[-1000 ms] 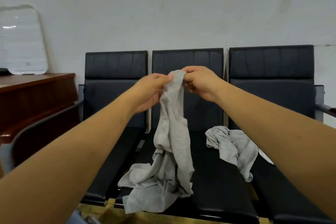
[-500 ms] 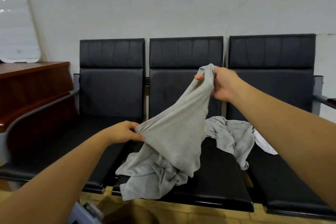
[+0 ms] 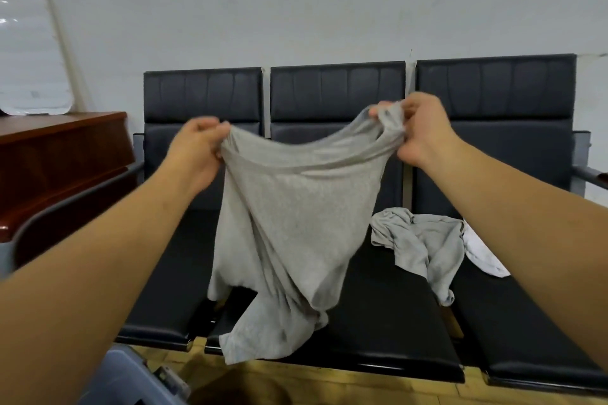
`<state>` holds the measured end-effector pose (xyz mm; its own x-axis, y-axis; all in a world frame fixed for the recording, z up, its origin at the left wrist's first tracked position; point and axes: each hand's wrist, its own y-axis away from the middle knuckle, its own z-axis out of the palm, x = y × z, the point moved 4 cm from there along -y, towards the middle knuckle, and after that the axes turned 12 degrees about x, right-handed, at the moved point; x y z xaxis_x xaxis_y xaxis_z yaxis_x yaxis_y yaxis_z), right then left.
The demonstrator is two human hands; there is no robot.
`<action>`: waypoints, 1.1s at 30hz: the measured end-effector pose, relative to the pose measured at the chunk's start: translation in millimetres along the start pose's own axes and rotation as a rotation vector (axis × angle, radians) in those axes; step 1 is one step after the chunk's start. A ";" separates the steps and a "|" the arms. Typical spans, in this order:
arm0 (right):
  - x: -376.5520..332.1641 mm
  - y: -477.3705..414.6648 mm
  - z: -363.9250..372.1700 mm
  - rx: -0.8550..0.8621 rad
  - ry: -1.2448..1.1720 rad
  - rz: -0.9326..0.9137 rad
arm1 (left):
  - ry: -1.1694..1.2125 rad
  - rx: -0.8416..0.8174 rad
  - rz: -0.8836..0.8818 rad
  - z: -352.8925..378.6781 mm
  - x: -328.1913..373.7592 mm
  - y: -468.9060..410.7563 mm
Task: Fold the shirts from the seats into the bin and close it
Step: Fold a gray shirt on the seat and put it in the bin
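Note:
A grey shirt (image 3: 289, 223) hangs stretched between both hands in front of the middle black seat (image 3: 378, 322). My left hand (image 3: 194, 148) grips its upper left edge. My right hand (image 3: 418, 128) grips a bunched upper right corner. The shirt's lower end trails over the seat's front edge. A second grey shirt (image 3: 424, 243) lies crumpled across the gap between the middle and right seats, with a white garment (image 3: 480, 253) beside it. A corner of the grey-blue bin (image 3: 131, 378) shows at the bottom left; its inside is hidden.
Three joined black seats (image 3: 493, 92) stand against a white wall, with an armrest (image 3: 592, 174) at the far right. A brown wooden desk (image 3: 59, 148) is at the left, and a clear plastic lid (image 3: 29, 52) leans on the wall above it. The floor is yellowish wood.
My left hand has risen from low by the seat to chest height. The shirt is now spread wide between both hands and lifted further off the seat.

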<state>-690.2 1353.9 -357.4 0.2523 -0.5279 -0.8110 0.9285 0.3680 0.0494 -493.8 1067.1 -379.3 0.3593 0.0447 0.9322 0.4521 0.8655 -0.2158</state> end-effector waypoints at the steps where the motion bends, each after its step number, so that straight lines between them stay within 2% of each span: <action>1: -9.4 -1.5 4.7 -0.026 -0.088 -0.037 | -0.026 -0.006 0.047 6.6 16.5 -4.6; 2: -15.3 -1.2 10.5 -0.058 -0.112 -0.064 | -0.189 -0.031 0.108 11.6 29.6 -7.2; 3: -18.3 -2.1 15.6 -0.064 -0.035 -0.098 | -0.411 -0.059 0.171 14.6 37.6 -8.9; 4: -19.0 -0.9 19.8 -0.054 0.121 -0.141 | -0.594 -0.062 0.223 14.5 42.7 -9.9; 5: -18.3 -2.1 21.5 -0.010 0.313 -0.194 | -0.660 -0.054 0.247 14.4 46.2 -10.3; 6: -17.3 -1.7 23.0 0.028 0.464 -0.235 | -0.633 -0.055 0.251 15.3 49.2 -9.3; 8: -13.8 3.2 29.0 -0.003 0.555 -0.238 | -0.452 -0.059 0.246 21.1 55.7 -2.6; 11: 2.5 15.3 47.3 -0.216 0.584 -0.200 | -0.307 -0.166 0.262 42.5 55.6 12.2; 14: 34.9 37.6 71.4 -0.441 0.815 -0.190 | -0.266 -0.336 0.250 67.6 47.6 34.7; 16: 48.8 48.3 84.0 -0.494 0.945 -0.273 | -0.255 -0.387 0.262 78.0 45.7 46.1; 19: 44.8 47.8 93.1 -0.414 0.890 -0.373 | -0.166 -0.487 0.170 73.6 25.2 58.7; 20: 41.4 48.0 93.6 -0.401 0.806 -0.349 | -0.222 -0.559 0.101 68.1 9.3 64.8; 23: 28.6 50.4 90.3 -0.377 0.544 -0.221 | -0.631 -0.823 -0.093 49.7 -55.8 96.3; 24: 25.7 48.5 87.4 -0.344 0.531 -0.211 | -0.670 -0.841 -0.152 45.2 -72.4 104.2; 26: 24.8 39.0 78.0 -0.256 0.598 -0.222 | -0.540 -0.788 -0.265 42.3 -88.3 116.4; 28: 32.9 26.1 62.7 -0.182 0.674 -0.193 | -0.297 -0.710 -0.392 44.9 -93.7 121.1; 33: 78.0 15.2 6.9 -0.165 0.837 0.031 | 0.209 -0.443 -0.624 53.8 -100.2 114.6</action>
<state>-654.5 1313.0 -415.9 -0.0678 0.1995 -0.9775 0.8568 0.5136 0.0454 -521.9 1188.6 -481.7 0.0583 -0.5156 0.8549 0.8877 0.4185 0.1919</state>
